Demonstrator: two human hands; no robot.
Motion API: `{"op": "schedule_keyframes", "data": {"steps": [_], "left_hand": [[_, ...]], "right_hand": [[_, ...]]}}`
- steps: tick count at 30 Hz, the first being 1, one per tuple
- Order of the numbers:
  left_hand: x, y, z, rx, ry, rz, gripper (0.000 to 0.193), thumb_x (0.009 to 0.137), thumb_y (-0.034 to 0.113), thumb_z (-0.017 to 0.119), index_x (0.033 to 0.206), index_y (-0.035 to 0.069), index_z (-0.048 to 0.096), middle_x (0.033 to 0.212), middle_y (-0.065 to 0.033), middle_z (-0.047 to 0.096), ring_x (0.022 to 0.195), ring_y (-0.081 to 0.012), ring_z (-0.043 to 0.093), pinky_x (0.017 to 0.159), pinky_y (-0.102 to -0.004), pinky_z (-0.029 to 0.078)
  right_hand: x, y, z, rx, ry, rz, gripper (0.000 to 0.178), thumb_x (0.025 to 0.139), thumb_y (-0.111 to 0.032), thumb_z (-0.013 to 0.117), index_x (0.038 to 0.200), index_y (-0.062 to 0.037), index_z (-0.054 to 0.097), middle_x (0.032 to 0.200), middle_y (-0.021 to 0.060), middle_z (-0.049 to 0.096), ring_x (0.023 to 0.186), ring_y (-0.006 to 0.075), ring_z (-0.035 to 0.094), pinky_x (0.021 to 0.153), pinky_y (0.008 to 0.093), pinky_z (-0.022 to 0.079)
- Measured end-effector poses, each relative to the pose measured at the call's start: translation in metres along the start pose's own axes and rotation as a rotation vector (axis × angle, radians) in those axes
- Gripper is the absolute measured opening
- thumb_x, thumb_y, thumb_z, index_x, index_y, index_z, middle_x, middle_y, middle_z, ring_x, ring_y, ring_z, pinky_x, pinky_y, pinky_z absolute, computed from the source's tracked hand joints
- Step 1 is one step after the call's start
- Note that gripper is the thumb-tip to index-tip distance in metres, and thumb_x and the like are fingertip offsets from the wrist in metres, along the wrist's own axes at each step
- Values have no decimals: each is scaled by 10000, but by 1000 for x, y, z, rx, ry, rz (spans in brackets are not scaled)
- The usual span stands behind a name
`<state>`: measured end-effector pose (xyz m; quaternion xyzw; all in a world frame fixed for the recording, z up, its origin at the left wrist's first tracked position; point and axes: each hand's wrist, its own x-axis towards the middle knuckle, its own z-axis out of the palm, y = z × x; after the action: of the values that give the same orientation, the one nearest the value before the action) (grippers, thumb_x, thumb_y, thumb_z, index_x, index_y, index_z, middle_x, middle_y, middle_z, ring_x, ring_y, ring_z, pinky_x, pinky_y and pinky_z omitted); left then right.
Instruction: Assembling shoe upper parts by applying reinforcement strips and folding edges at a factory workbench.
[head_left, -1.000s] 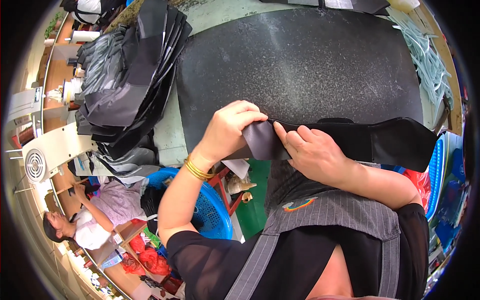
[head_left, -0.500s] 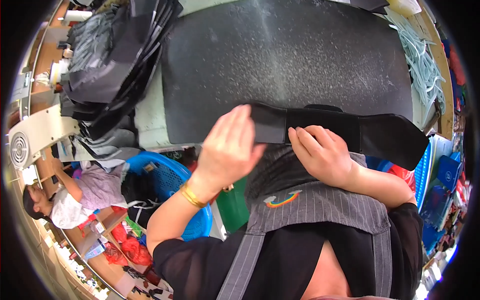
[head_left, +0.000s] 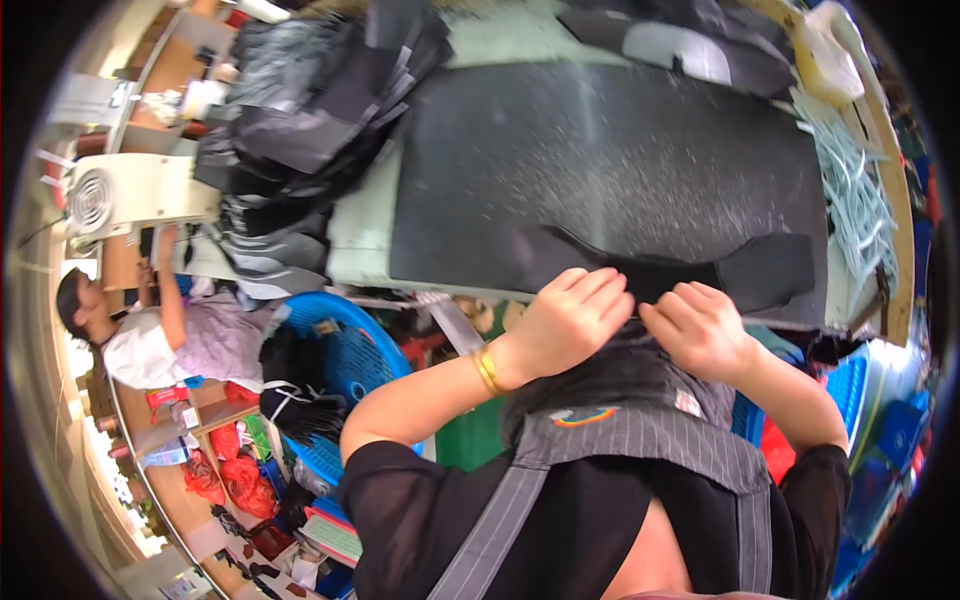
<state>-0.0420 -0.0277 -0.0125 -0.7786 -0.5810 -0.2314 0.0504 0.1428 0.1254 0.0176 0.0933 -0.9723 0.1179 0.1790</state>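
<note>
A long black strip of flat material (head_left: 765, 272), with wider ends and a narrower middle, lies across the near edge of a dark, speckled mat (head_left: 480, 180). My left hand (head_left: 580, 320) and my right hand (head_left: 702, 328) are close together at its near middle edge. Both have curled fingers pinching that edge, and the thumbs are hidden. The strip's right end spreads out past my right hand, while its left end lies beyond my left fingers and is blurred.
Piled black and grey pieces (head_left: 320, 130) cover the table's left side; more dark pieces (head_left: 700, 45) lie at the back. Pale strips (head_left: 855, 190) hang at right. A blue basket (head_left: 390, 350) stands below the table at left, near another person (head_left: 150, 335) by a white machine (head_left: 140, 195).
My left hand has moved right and down from the strip's left part, fingers now curled at its near edge. My right hand has shifted slightly right. The view has also shifted.
</note>
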Motion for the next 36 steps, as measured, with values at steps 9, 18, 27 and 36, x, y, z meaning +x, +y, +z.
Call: {"op": "schedule_keyframes", "data": {"steps": [9,18,27,36], "left_hand": [[43,-158,-168,1015,151,-402,328,867,113,568,1171,120,690,1216,-29,676,1061,-226,641,880,-385,497],[-76,-309,-228,248,-402,-1207,795,749,810,652,841,23,718,1044,-190,729,987,-308,695,917,-515,464],[-144,-313,-174,334,320,-998,940,680,667,822,1333,64,514,1120,-185,684,1082,-370,627,962,-472,446],[-155,-296,-159,452,312,-833,1065,669,682,799,1520,135,469,1207,-107,678,1127,-323,597,956,-469,433]], "right_hand": [[49,24,-26,-65,424,193,323,728,-58,785,1024,-17,665,979,129,646,860,320,641,740,397,540],[163,11,58,873,-96,492,253,983,-175,667,1132,28,645,1067,145,679,927,223,721,825,335,591],[338,-1,187,2125,-217,943,783,894,-355,786,1459,-1,376,1392,143,528,1315,253,499,1082,406,439],[380,-18,200,1925,433,1016,562,803,-13,721,1301,-107,478,1171,68,637,1008,205,613,729,363,502]]}}
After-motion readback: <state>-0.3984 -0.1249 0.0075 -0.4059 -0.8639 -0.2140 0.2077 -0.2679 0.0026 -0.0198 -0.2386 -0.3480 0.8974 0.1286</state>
